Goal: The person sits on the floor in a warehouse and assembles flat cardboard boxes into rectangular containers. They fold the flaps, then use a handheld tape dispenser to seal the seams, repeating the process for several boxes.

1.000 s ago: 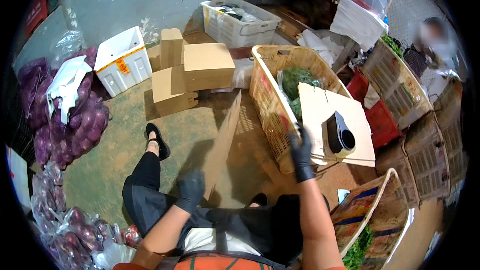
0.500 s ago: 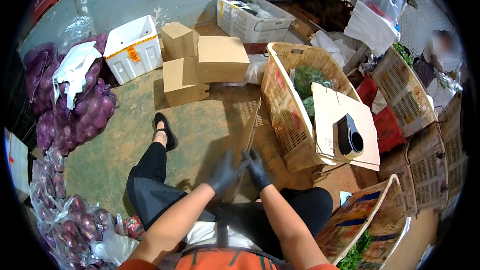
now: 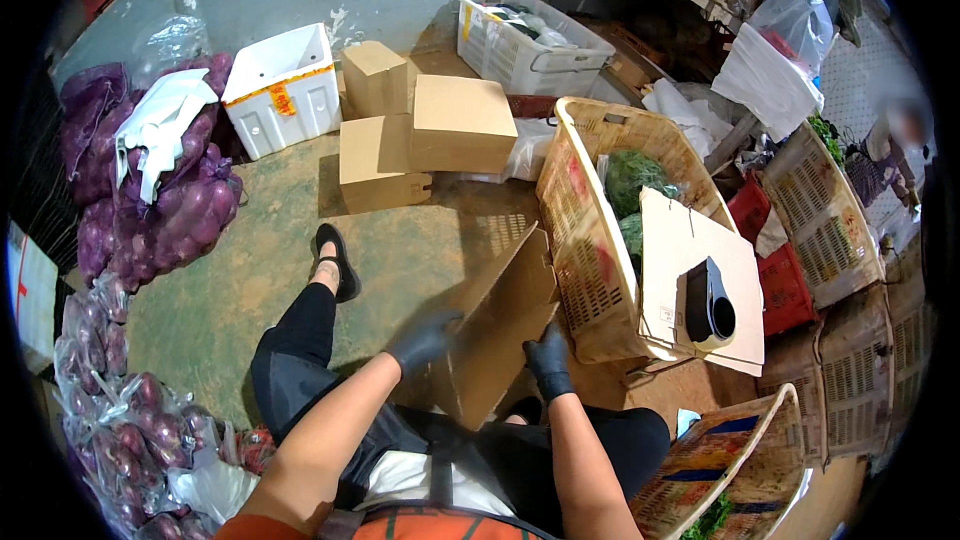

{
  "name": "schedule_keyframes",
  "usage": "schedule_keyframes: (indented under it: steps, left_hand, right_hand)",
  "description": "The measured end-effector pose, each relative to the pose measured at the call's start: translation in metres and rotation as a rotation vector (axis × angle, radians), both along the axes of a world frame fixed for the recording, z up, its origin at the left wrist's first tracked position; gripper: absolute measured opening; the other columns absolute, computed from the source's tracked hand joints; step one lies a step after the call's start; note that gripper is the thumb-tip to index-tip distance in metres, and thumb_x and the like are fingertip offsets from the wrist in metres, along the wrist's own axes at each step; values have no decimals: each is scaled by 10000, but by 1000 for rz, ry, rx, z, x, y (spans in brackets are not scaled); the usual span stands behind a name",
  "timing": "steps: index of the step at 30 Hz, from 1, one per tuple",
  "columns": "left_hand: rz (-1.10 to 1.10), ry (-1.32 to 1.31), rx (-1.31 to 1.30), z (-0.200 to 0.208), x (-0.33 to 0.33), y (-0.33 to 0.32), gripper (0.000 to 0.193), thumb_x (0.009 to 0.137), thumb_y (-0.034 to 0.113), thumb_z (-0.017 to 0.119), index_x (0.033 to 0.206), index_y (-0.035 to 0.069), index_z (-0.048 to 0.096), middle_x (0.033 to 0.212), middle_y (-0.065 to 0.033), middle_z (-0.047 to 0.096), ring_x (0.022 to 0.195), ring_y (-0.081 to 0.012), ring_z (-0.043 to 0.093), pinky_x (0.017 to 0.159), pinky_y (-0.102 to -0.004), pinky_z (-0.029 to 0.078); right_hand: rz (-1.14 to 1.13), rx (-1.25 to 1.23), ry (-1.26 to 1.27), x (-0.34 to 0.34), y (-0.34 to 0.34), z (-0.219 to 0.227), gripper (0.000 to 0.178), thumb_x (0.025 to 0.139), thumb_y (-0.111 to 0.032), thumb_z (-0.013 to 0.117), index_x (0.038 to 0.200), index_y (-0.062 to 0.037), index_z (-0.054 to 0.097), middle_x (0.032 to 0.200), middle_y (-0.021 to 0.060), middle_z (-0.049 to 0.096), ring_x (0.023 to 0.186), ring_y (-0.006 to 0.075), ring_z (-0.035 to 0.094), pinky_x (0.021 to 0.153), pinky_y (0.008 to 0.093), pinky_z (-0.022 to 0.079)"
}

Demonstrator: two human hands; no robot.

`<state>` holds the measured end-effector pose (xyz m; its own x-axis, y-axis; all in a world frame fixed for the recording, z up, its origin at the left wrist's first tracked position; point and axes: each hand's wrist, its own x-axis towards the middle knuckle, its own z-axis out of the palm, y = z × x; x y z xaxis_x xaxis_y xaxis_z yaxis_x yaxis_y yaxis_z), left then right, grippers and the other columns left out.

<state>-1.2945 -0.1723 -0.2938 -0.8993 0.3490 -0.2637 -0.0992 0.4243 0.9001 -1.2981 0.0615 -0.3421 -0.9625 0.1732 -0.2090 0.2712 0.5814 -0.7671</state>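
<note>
A brown cardboard carton (image 3: 502,335), partly unfolded, stands between my hands above the floor, its two sides spread into a narrow opening. My left hand (image 3: 421,341), in a dark glove, holds its left side; the fingertips are partly hidden and slightly blurred. On the carton's right edge, my gloved right hand (image 3: 547,358) is closed, thumb and fingers gripping the board. Beyond the carton sit several closed cardboard boxes (image 3: 464,118), stacked together. To the right, flat cardboard sheets (image 3: 668,260) lie over a crate, with a black tape dispenser (image 3: 709,302) on top.
A tan plastic crate (image 3: 590,230) with bagged greens stands close to my right hand. Mesh sacks of purple onions (image 3: 190,210) and bagged onions (image 3: 140,420) line the left. A white foam box (image 3: 300,110) and a white crate (image 3: 535,58) are at the back.
The carton has gone from flat and edge-on to spread apart. My hands have separated, the left moving left and the right moving right. The whole view has shifted slightly.
</note>
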Motion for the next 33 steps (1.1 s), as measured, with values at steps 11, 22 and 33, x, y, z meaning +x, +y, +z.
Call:
schedule_keyframes:
  steps: [11,22,33]
  left_hand:
    - [-34,94,-213,28,6,-35,458,630,-69,443,1050,65,565,1005,-166,578,935,-234,554,817,-310,406]
    - [504,-250,562,38,-7,-117,407,792,142,515,1180,79,408,1050,-38,523,915,-128,502,718,-252,414]
    - [52,-24,-415,2,32,-62,515,688,254,571,1052,-98,474,1002,-289,516,914,-373,522,784,-394,417]
  right_hand:
    - [-112,786,107,-8,35,56,637,619,-148,659,1190,-75,387,1161,194,451,907,313,545,718,400,458]
    - [238,687,31,-8,21,51,257,648,-234,594,854,-83,601,801,180,595,762,327,574,667,406,462]
    - [397,819,219,-1,3,22,136,739,-155,484,686,-74,580,608,134,586,562,287,591,474,393,465]
